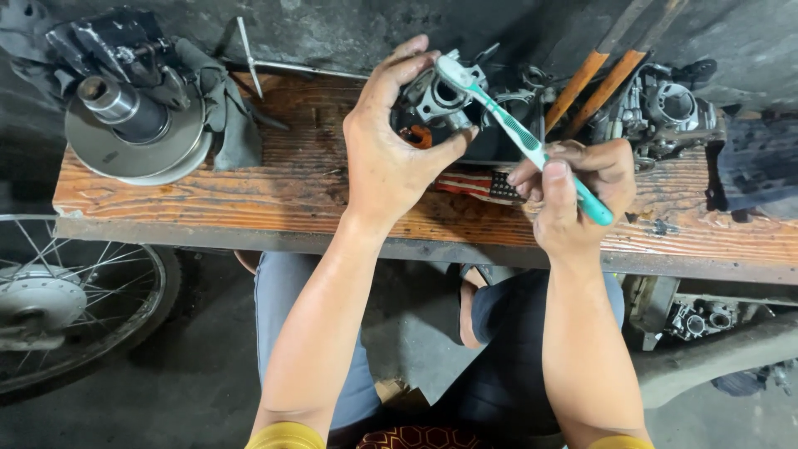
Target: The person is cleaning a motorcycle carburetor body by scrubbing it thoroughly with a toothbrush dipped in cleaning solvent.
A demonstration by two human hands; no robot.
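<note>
Left hand (386, 158) is clamped on a carb (436, 100), right hand (578, 187) on a toothbrush (519, 137); scrubbing is underway, bristles must be kept on the bore.

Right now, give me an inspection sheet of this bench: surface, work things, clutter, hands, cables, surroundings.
Surface: worn wooden plank, stained, set across the person's lap area.
Work things: small metal carburetor part; teal-and-white toothbrush, bristles on the part.
Clutter: pulley disc on a grey rag; second carburetor; two orange-handled tools; striped cloth.
Hands: left hand grips the part; right hand grips the toothbrush handle.
Cables: nothing seen.
Surroundings: spoked wheel at lower left; concrete floor; engine parts under the plank's right end.
</note>
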